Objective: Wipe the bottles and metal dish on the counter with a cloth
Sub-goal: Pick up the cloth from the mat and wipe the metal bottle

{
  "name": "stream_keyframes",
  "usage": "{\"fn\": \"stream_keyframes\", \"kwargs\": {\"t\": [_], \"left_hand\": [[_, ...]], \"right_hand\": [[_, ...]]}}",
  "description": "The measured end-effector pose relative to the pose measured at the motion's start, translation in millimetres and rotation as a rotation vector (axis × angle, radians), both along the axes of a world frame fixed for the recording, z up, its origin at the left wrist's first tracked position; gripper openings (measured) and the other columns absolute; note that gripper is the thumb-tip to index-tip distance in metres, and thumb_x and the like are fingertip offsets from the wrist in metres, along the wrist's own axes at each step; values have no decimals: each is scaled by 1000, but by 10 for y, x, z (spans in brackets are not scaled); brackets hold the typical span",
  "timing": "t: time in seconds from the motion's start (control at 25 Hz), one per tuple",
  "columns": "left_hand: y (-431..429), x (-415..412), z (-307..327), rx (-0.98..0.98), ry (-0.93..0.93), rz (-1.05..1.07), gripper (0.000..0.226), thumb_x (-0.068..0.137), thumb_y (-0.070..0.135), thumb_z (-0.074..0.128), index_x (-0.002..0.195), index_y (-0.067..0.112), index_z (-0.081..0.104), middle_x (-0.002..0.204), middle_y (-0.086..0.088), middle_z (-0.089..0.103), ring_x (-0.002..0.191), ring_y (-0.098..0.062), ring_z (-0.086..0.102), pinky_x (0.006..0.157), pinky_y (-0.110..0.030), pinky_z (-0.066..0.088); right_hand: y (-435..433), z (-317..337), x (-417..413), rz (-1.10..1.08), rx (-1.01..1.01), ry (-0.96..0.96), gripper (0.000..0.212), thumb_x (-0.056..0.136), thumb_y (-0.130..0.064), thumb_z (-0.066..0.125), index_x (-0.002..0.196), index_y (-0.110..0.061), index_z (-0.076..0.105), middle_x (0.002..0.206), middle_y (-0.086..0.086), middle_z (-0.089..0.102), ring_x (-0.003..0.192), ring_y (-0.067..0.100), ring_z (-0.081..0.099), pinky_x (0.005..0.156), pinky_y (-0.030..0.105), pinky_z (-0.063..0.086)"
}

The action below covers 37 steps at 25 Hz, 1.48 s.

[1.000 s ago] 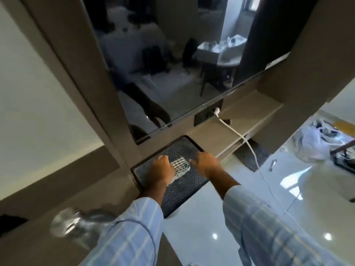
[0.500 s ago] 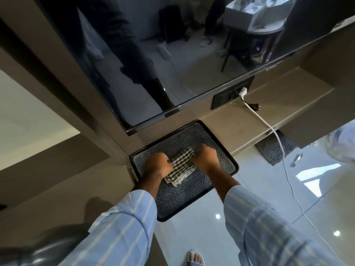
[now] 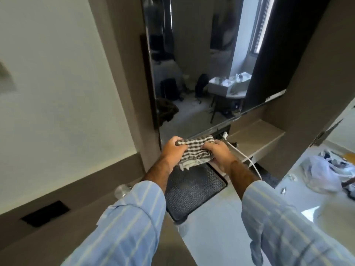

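A brown-and-white checked cloth [image 3: 195, 151] is bunched between both my hands, held up above the far end of a dark textured tray [image 3: 190, 191] on the counter. My left hand [image 3: 172, 149] grips the cloth's left end and my right hand [image 3: 220, 153] grips its right side. A clear glass bottle [image 3: 122, 191] shows partly behind my left sleeve, blurred. No metal dish is in view.
A large dark screen [image 3: 201, 64] stands on the wall behind the tray. A white cable [image 3: 244, 156] runs from a socket [image 3: 223, 131] across the lower shelf [image 3: 255, 137] down to the floor. Plastic bags [image 3: 324, 173] lie on the floor at the right. A black socket plate [image 3: 46, 213] sits at the left.
Both hands have lifted the cloth off the tray and hold it higher, bunched between them. The view has tilted up and the tray's mat is now bare.
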<state>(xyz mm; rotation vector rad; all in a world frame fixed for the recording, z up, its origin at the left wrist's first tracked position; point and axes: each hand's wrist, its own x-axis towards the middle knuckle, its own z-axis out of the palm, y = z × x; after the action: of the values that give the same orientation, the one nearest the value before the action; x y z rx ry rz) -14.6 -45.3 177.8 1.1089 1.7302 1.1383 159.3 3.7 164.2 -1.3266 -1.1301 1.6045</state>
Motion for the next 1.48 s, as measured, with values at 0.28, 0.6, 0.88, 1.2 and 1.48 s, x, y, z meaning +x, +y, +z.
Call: {"fn": "stream_keyframes", "kwargs": {"t": [0.28, 0.6, 0.88, 1.2, 1.48], "left_hand": [[-1142, -663, 1299, 437, -869, -46, 49, 83, 39, 78, 122, 11, 71, 116, -11, 76, 109, -25, 72, 102, -45, 53], [-1836, -1388, 1362, 724, -1000, 467, 38, 94, 13, 67, 129, -2, 63, 119, -19, 73, 115, -38, 68, 96, -45, 57], [-2482, -1644, -184, 425, -439, 744, 42, 98, 7, 63, 139, 12, 56, 139, -10, 64, 123, -19, 61, 109, -32, 44], [-2098, -531, -1093, 421, -176, 594, 41, 95, 22, 61, 137, 25, 58, 134, 11, 65, 126, -6, 60, 107, -26, 48], [-1857, -906, -1401, 214, -548, 611, 40, 94, 60, 55, 120, 33, 67, 123, 8, 72, 121, -19, 66, 103, -32, 48]], "right_hand": [[-889, 1519, -891, 117, 180, 460, 20, 95, 4, 61, 113, -2, 68, 107, 20, 75, 89, 27, 76, 75, 37, 64], [-1733, 1444, -2040, 281, 305, 99, 53, 91, -52, 69, 111, -3, 70, 94, 9, 79, 82, 20, 77, 68, 33, 63], [-1868, 143, -2021, 693, 771, -912, 43, 100, -49, 54, 76, -14, 52, 79, 9, 61, 88, 34, 64, 73, 36, 43], [-1546, -158, -1984, 472, 967, -785, 34, 104, -25, 47, 99, -1, 70, 94, 17, 74, 88, 32, 67, 82, 44, 54], [-1555, -168, -2012, 482, 921, -667, 35, 105, -22, 46, 123, -5, 71, 117, 7, 75, 108, 18, 66, 97, 30, 50]]}}
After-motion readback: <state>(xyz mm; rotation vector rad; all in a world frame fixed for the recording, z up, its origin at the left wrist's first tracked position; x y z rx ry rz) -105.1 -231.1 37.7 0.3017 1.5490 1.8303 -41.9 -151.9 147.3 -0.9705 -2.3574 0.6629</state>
